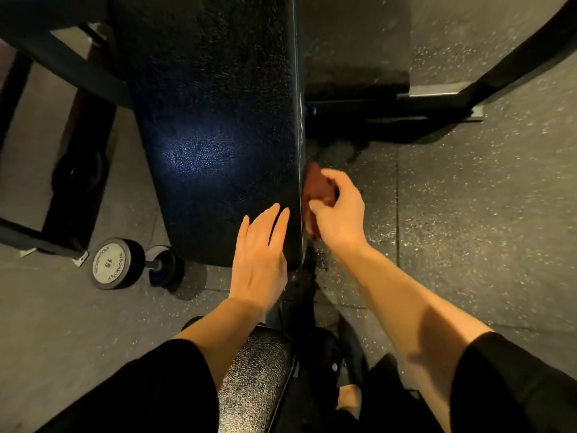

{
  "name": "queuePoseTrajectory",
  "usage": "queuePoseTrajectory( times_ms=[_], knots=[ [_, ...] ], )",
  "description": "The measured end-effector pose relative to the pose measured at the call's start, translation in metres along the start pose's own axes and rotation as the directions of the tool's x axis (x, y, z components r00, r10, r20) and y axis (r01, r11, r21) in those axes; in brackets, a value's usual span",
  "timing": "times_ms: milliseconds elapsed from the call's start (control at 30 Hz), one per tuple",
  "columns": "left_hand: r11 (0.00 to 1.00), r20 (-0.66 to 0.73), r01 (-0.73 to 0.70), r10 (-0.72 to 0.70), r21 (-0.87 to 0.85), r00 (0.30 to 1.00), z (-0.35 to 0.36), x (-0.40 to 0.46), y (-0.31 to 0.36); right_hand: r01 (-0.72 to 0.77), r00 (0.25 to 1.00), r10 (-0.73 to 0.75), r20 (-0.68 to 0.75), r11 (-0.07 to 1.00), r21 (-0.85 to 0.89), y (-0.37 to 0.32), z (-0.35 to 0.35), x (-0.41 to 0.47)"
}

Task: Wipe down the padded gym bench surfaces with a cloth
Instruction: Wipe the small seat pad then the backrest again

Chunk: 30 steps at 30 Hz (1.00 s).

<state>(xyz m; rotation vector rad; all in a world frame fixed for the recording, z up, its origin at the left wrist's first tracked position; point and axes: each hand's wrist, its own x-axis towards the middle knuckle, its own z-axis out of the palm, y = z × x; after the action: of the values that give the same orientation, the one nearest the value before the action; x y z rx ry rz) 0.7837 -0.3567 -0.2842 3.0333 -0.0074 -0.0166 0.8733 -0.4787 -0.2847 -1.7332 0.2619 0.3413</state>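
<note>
The black padded bench back pad (215,120) runs up the middle of the head view, shiny and textured. My left hand (260,257) lies flat and open on its near right corner, fingers pointing up the pad. My right hand (338,210) is shut on a reddish-brown cloth (317,185), bunched in its fingers and pressed against the pad's right side edge. A second, smaller padded seat section (253,379) sits lower, between my forearms.
A dumbbell marked 15 (117,264) lies on the rubber floor at the left, beside the pad's near end. Black frame bars (59,67) cross the upper left. Another frame foot (437,101) stands at upper right. Speckled floor (468,214) spreads to the right.
</note>
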Motion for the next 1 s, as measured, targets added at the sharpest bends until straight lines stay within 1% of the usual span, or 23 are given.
queuePoseTrajectory(
  times_ms=[33,100,200,267,367,433,467,533,600,633,667,700,767,800,833,900,967,1000],
  knots=[
    [1.000,-0.009,0.002,-0.002,-0.002,1.000,0.000,0.004,0.002,0.040,0.999,-0.040,-0.004,0.999,0.011,-0.005,0.002,0.007],
    [1.000,-0.017,0.013,-0.013,-0.013,1.000,0.003,0.008,0.004,0.066,0.998,-0.066,0.015,0.998,0.003,0.002,0.004,0.006],
    [1.000,-0.005,0.017,-0.017,-0.007,1.000,0.008,0.006,0.006,0.022,0.997,-0.018,0.070,0.998,-0.056,0.033,0.001,-0.016],
    [0.999,0.015,0.028,-0.028,0.023,0.999,0.007,0.004,0.007,0.023,0.995,-0.017,0.096,0.998,-0.067,0.034,-0.001,-0.012],
    [0.995,0.043,0.042,-0.046,0.086,0.998,0.006,0.004,0.014,0.118,0.992,-0.118,0.039,0.993,-0.002,0.014,0.001,0.015],
    [0.991,0.056,0.059,-0.066,0.123,0.996,0.007,0.003,0.018,0.136,0.990,-0.135,0.047,0.991,-0.010,0.012,0.004,0.014],
    [0.987,0.065,0.067,-0.077,0.143,0.995,0.008,0.003,0.019,0.116,0.991,-0.114,0.072,0.993,-0.026,0.018,0.003,0.004],
    [0.979,0.082,0.072,-0.089,0.188,0.993,0.011,0.004,0.020,0.024,0.987,-0.014,0.158,0.998,-0.066,0.038,0.001,-0.021],
    [0.977,0.094,0.081,-0.101,0.195,0.990,0.012,0.005,0.017,-0.085,0.963,0.109,0.247,0.991,-0.108,0.057,-0.001,-0.033],
    [0.979,0.097,0.082,-0.102,0.188,0.990,0.012,0.005,0.017,-0.126,0.954,0.150,0.259,0.986,-0.108,0.061,-0.001,-0.032],
    [0.980,0.093,0.085,-0.103,0.178,0.990,0.011,0.004,0.017,-0.140,0.957,0.157,0.242,0.986,-0.086,0.059,-0.001,-0.027],
    [0.982,0.085,0.092,-0.107,0.167,0.991,0.011,0.004,0.018,-0.125,0.970,0.133,0.204,0.991,-0.049,0.054,0.000,-0.020],
    [0.984,0.072,0.098,-0.109,0.151,0.991,0.012,0.004,0.019,-0.044,0.991,0.042,0.127,0.999,0.013,0.040,0.003,-0.009],
    [0.983,0.067,0.097,-0.108,0.153,0.992,0.013,0.003,0.019,-0.009,0.993,0.005,0.115,0.999,0.035,0.037,0.005,-0.009],
    [0.983,0.062,0.096,-0.107,0.158,0.992,0.013,0.004,0.018,-0.007,0.993,-0.001,0.122,0.998,0.064,0.038,0.007,-0.012],
    [0.985,0.062,0.098,-0.108,0.143,0.992,0.013,0.004,0.019,-0.084,0.980,0.060,0.189,0.989,0.119,0.052,0.006,-0.029],
    [0.988,0.049,0.099,-0.105,0.120,0.993,0.012,0.004,0.018,-0.134,0.961,0.107,0.255,0.987,0.090,0.068,0.001,-0.046],
    [0.988,0.044,0.095,-0.100,0.119,0.994,0.012,0.004,0.018,-0.132,0.959,0.113,0.259,0.990,0.058,0.073,-0.001,-0.050]
  ],
)
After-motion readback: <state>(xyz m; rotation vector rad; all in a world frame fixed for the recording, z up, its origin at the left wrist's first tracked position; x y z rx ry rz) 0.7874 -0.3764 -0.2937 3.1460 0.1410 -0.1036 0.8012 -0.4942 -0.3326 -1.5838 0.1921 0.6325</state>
